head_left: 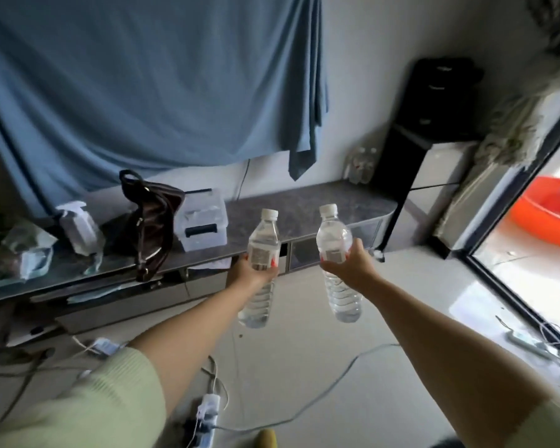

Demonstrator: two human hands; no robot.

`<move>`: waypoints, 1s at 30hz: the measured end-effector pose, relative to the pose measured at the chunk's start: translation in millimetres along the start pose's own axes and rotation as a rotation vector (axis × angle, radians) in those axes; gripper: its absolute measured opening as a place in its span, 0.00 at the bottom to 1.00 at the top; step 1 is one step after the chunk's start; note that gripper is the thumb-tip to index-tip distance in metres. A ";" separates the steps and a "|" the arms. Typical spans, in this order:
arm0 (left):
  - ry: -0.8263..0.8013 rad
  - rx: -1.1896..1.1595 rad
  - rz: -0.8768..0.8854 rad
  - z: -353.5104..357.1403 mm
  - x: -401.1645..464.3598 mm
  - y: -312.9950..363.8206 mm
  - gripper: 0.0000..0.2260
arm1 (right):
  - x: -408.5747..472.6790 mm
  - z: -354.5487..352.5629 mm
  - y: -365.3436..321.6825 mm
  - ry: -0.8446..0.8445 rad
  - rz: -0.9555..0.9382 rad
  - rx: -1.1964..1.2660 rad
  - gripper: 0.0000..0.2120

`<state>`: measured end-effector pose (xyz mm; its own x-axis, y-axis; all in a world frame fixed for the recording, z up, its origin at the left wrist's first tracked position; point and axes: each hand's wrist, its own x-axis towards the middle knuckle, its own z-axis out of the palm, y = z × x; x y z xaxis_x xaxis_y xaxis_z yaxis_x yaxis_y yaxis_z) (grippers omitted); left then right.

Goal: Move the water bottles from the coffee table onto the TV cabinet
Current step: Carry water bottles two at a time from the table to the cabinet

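I hold two clear water bottles with white caps, one in each hand, upright in the air in front of the TV cabinet (304, 205). My left hand (249, 270) grips the left bottle (264, 234) around its middle. My right hand (349, 266) grips the right bottle (333, 234) at its label. Both bottles hang just short of the cabinet's front edge, above the floor. A few more clear bottles (362, 164) stand at the cabinet's far right end by the wall.
On the dark cabinet top sit a brown handbag (152, 221), a clear plastic box (202, 221), a white spray bottle (76, 226) and bagged items at left. A black stand (434, 124) flanks the right end. Cables and a power strip (207, 412) lie on the floor.
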<state>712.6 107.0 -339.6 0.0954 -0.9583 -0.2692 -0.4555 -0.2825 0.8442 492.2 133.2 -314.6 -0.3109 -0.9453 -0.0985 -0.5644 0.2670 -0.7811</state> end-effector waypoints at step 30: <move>-0.352 0.005 0.020 289.2 376.1 252.1 0.23 | 432.3 -164.8 91.8 0.200 0.246 0.005 0.31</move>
<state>377.7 -312.5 -362.0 -0.2237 -0.8901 -0.3970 -0.4589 -0.2631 0.8486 179.9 -220.2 -327.4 -0.5820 -0.7968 -0.1621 -0.4501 0.4818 -0.7519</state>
